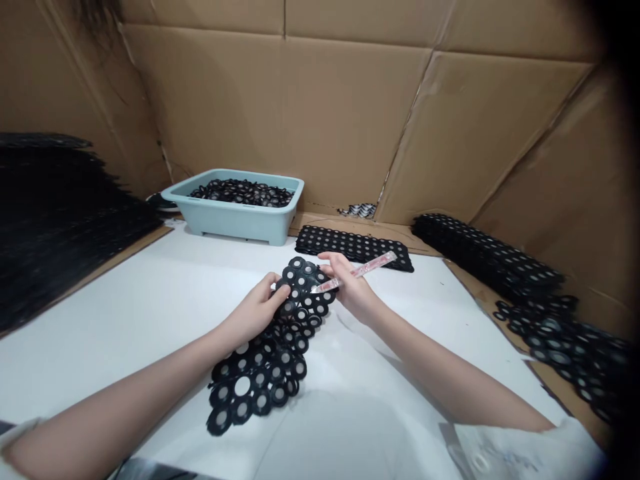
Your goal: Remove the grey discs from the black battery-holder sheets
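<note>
Over white tabletop, holding black disc-studded sheet at frame centre, pinched near upper end in grip of left hand. In right hand grip, grasping slim pinkish tool, tip near discs; keep sheet taut, angle steady.

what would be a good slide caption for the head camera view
Left hand gripping a sheet of black rings, right hand holding a pinkish pen-like tool at it, light-blue tub behind.
</note>
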